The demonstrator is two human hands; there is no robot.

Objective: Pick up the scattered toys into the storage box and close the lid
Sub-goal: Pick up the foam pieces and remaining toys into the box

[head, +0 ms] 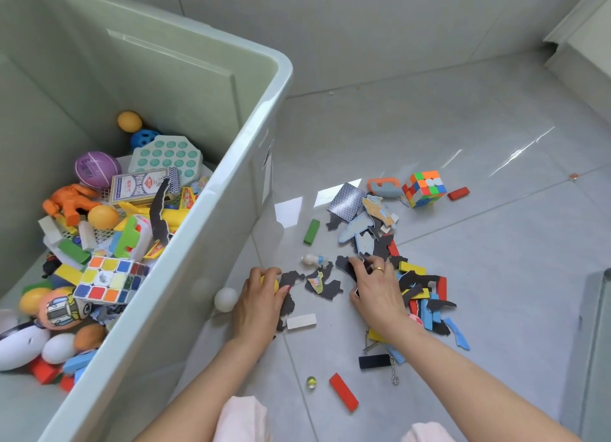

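Note:
The pale green storage box (211, 210) stands open at the left, holding balls, a cube, a card deck and other toys. On the tiled floor to its right lie scattered toys: dark puzzle pieces (325, 284), colored blocks, a Rubik's cube (424, 188). My left hand (259, 301) rests on the floor, fingers curled over a yellow ball (273, 282). My right hand (375, 288) presses down on a dark puzzle piece (345, 265), fingers bent around it. A white ball (225, 299) sits just left of my left hand.
A green block (311, 231), white block (301, 321), red block (344, 392), black block (374, 361), marble (311, 382) and metal wire puzzle (393, 374) lie on the floor. A grey object's edge (595, 342) stands at the right. My knees show at the bottom.

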